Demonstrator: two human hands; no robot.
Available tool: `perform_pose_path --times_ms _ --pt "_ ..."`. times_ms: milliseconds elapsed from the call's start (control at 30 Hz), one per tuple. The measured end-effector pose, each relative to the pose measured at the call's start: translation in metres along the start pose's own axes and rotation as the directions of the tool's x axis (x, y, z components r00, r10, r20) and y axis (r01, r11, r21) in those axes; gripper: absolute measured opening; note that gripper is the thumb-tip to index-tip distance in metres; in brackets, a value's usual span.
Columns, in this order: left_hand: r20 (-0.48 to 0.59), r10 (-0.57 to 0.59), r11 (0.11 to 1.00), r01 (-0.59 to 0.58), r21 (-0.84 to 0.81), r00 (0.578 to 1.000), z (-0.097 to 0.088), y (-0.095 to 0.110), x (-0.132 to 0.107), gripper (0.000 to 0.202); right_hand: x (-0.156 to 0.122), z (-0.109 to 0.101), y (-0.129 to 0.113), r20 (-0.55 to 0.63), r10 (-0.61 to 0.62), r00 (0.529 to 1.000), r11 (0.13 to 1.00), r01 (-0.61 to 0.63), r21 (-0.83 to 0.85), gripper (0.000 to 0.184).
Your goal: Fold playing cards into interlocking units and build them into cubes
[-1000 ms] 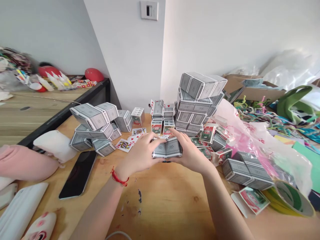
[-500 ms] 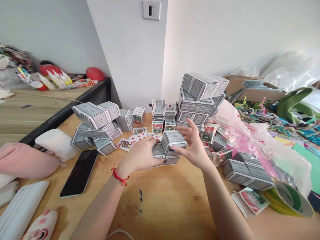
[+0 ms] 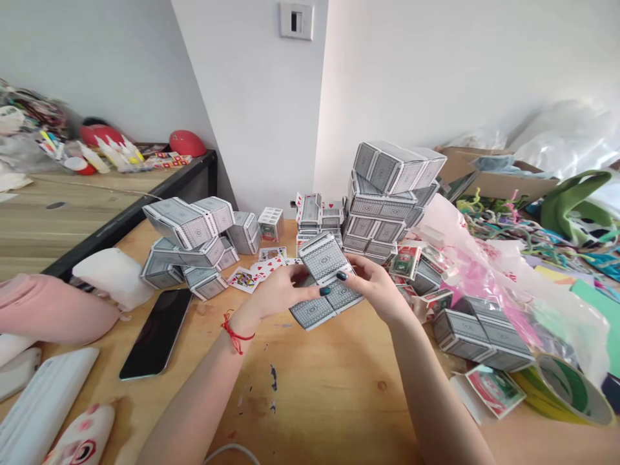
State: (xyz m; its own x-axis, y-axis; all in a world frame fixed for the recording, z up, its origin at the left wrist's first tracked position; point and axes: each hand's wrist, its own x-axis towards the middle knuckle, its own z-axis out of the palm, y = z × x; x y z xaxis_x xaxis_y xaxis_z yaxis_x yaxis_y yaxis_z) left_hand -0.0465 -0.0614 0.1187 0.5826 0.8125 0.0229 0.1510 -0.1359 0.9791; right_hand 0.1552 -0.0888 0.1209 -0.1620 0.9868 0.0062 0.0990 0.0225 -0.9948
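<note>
Between my hands is a block of joined cubes folded from playing cards [image 3: 317,307], grey patterned backs outward, tilted above the table. My left hand [image 3: 278,290] grips its left side, thumb across the front face. My right hand [image 3: 371,284] holds its right side, thumb on the front; its other fingers are partly hidden behind. Just beyond lie loose playing cards [image 3: 264,266], face up. A tall stack of card cubes [image 3: 382,200] stands behind my right hand, and a smaller stack of card cubes [image 3: 188,242] stands at the left.
A black phone [image 3: 155,332] lies at left beside a pink cylindrical object [image 3: 53,307]. Red-green card boxes [image 3: 405,261], more joined cubes [image 3: 484,332], a yellow tape roll [image 3: 566,387] and crumpled plastic [image 3: 513,278] crowd the right. Small paper cases [image 3: 314,213] stand near the wall.
The card-cube block has tipped up and turned, showing more of its front faces. My right hand has closed in from spread fingers to a hold on its right side.
</note>
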Motion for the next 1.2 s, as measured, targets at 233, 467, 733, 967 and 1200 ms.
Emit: perform_pose_path --times_ms 233,467,733,967,1200 --pt "0.029 0.025 0.992 -0.021 -0.127 0.999 0.017 -0.002 0.003 0.046 -0.003 -0.002 -0.004 0.007 -0.003 1.0 1.0 0.003 0.03 0.047" --pt "0.006 0.002 0.999 -0.002 -0.054 1.0 0.023 -0.002 0.002 0.043 -0.005 -0.009 -0.006 0.034 -0.063 0.997 0.994 0.066 -0.092 0.053" --pt "-0.015 0.047 0.998 -0.047 -0.046 0.999 0.033 -0.003 0.005 0.052 -0.008 -0.009 -0.013 -0.024 -0.162 0.986 0.963 0.153 -0.224 0.043" --pt "-0.097 0.111 0.993 -0.113 -0.014 0.989 0.036 -0.005 0.004 0.051 -0.009 -0.009 -0.014 -0.054 -0.234 0.971 0.946 0.214 -0.244 0.039" --pt "-0.005 0.102 0.995 -0.102 0.018 0.995 0.027 0.004 0.003 0.053 -0.006 -0.009 -0.009 -0.001 -0.249 0.969 0.94 0.241 -0.243 0.039"
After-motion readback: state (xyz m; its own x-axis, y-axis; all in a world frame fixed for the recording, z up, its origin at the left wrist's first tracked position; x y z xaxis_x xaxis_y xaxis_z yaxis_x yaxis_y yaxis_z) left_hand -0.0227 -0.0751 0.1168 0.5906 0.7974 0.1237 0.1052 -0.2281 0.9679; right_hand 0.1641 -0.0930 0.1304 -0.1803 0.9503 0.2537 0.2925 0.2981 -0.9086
